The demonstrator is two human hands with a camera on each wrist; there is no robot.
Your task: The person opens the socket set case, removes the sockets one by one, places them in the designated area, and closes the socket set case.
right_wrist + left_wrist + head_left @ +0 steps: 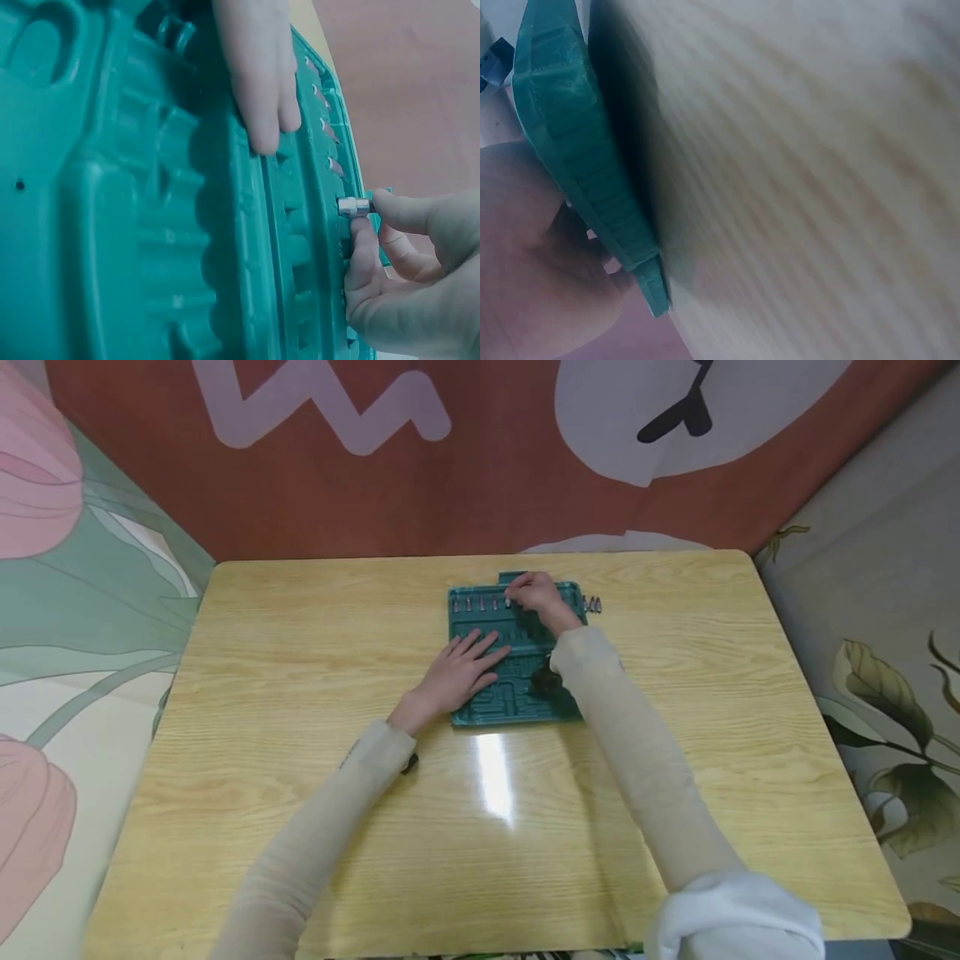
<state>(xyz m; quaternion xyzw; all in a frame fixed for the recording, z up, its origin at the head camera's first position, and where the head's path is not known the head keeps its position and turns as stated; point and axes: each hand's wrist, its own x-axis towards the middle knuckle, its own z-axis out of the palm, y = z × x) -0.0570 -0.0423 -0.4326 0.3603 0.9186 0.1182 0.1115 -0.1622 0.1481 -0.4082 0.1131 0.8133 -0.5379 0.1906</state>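
Note:
A teal moulded tool tray (517,697) lies on the wooden table (300,635). My left hand (459,670) rests flat on the tray's near left part, fingers straight; its fingertips (264,120) show in the right wrist view. My right hand (534,594) is at the tray's far edge and pinches a small silver socket bit (354,206) between thumb and finger, at a slot in the far row. Several silver bits (474,604) stand in that row. The left wrist view shows the tray's edge (577,165) on the table.
A few loose silver bits (592,604) lie on the table just right of the tray's far corner. A dark object (545,681) sits in the tray under my right forearm. Patterned fabric walls surround the table on three sides.

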